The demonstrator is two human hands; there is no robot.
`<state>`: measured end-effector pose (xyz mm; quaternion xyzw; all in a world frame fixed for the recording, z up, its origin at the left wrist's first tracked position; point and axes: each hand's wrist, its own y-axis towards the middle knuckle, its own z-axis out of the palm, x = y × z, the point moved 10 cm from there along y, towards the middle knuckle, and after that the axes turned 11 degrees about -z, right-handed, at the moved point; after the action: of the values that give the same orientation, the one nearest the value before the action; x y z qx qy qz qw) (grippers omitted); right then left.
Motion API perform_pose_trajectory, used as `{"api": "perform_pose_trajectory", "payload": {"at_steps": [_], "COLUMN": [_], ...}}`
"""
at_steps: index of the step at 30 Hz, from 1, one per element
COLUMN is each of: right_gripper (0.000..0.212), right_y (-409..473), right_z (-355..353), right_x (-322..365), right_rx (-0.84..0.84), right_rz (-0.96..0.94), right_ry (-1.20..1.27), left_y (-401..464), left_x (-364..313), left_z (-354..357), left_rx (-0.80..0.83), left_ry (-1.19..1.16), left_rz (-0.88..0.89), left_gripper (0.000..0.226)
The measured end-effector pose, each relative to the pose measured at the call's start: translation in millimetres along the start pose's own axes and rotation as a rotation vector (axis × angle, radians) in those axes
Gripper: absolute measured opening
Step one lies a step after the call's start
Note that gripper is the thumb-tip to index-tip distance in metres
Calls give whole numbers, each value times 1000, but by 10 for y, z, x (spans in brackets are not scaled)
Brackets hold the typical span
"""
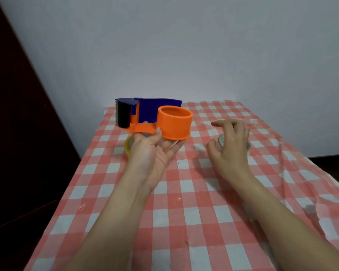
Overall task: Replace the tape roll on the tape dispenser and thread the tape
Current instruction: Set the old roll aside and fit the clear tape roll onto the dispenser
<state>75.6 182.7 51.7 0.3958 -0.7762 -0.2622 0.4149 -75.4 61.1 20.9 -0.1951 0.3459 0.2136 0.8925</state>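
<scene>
Checked cloth (184, 192) covers the table by a pale wall (184, 45). Left hand (155, 149) holds one dispenser (155, 116); right hand (231, 141) curls over one clear roll (223, 138).

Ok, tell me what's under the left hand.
A yellowish tape roll peeks out beneath the left hand, lying on the checked tablecloth. Most of it is covered by the hand, which holds the dispenser.

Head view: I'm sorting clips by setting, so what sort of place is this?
Probably a plain home room, not a workshop: a table under a red-and-white checked cloth, a bare pale wall behind it, and a dark wooden panel at the left.
</scene>
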Motion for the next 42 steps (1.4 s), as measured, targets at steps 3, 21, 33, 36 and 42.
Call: {"api": "perform_pose_trajectory", "payload": {"at_steps": [3,21,33,36,42], "right_gripper": [40,60,62,60,59], "right_y": [54,-95,-158,-160,-174], "right_z": [143,1192,1297,1274,1264], "right_x": [134,832,796,792,782], "right_rx": [138,591,588,575,565], "right_rz": [-7,-5,-22,-23,-52], "right_ry": [32,358,446,463,463], "left_y": [-106,-319,-272,-268,-266], "left_x": [-232,-682,-651,-639,-648], "left_z": [-108,-908,-966,-940,-944], "left_rx": [-35,-206,-216,-226,-246], "left_ry": [1,-427,-370,-377,-372], "left_rz": [30,45,40,52,95], "left_gripper": [50,17,42,44,52]}}
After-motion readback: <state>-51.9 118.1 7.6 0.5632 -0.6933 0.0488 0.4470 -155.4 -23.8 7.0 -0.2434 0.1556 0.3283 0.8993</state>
